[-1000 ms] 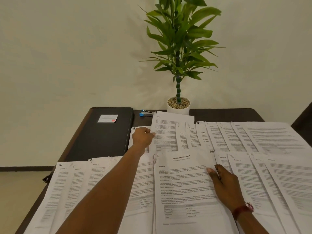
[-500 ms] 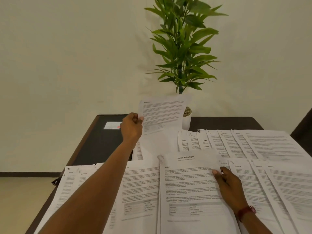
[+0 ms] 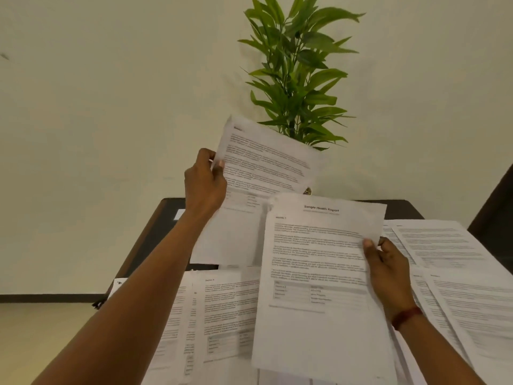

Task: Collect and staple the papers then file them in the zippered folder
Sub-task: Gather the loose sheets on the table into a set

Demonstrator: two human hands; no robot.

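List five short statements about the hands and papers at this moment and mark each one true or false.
1. The left hand pinches a printed sheet by its left edge, raised in front of the plant. True.
2. The right hand lies flat and holds nothing. False: its grip is on the right edge of the Sample Health Report page, thumb on top.
3. Both hands hold the same sheet. False: each hand holds its own page.
4. More sheets lie spread over the table. True.
5. A red band sits on the right wrist. True.
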